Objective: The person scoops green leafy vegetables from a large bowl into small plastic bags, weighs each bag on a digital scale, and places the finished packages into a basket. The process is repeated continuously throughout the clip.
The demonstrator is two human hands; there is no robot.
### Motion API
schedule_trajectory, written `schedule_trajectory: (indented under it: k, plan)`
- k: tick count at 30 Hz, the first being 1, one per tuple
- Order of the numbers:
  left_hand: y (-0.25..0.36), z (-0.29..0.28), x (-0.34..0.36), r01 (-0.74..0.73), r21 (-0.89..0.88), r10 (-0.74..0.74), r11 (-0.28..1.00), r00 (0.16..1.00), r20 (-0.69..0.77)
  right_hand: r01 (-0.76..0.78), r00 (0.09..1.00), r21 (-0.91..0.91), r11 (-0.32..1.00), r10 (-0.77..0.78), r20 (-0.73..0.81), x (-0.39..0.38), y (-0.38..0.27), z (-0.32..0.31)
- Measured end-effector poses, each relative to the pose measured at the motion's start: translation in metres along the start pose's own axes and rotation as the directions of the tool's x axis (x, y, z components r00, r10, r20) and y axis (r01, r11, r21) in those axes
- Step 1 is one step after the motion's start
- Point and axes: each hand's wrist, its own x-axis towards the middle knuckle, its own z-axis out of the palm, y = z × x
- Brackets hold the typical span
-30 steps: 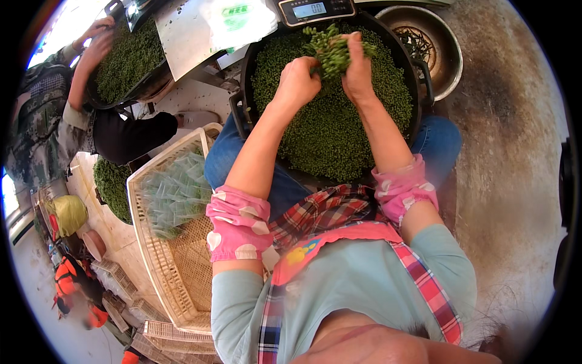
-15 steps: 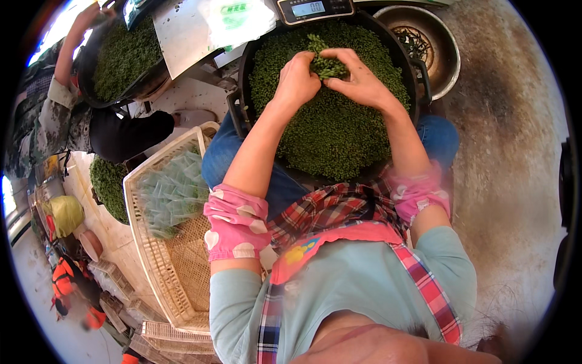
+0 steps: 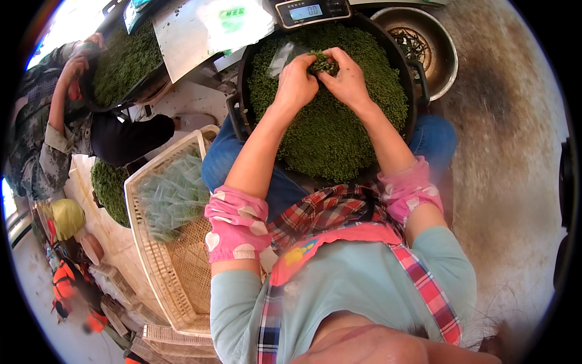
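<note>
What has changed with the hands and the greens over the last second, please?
A second ago both hands lifted a loose tuft above the pan. Now the left hand and right hand have come down and closed together, pressing the bunch beside a clear bag. Pan, scale and basket stayed put.

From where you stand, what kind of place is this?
Probably a small packing workplace for green produce: a wide black pan heaped with greens, a digital scale behind it, and a woven tray of filled clear bags.
</note>
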Motion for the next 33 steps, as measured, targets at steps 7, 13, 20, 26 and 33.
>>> schedule_trajectory:
  k: [7,13,20,26,33]
  plan:
    - [0.002,-0.008,0.004,0.154,-0.225,-0.124,0.962,0.982,0.141,0.112,0.993,0.196,0.974,-0.101,-0.064,0.002,0.022,-0.001]
    - [-0.002,-0.003,0.003,-0.005,-0.095,0.010,0.996,0.999,0.048,-0.515,0.839,0.343,0.786,0.380,0.389,0.013,0.008,0.006]
    - [-0.027,0.011,0.006,-0.234,0.002,0.233,0.972,0.967,-0.103,-0.224,0.956,0.317,0.921,0.144,0.256,0.019,0.019,-0.004]
    - [-0.004,-0.002,0.008,0.158,-0.309,-0.101,0.938,0.976,0.193,-0.196,0.964,0.242,0.950,0.140,0.228,0.018,0.006,-0.025]
    - [0.001,-0.012,0.007,0.245,-0.377,-0.193,0.893,0.966,0.171,-0.186,0.962,0.374,0.909,0.091,0.257,0.026,0.004,-0.020]
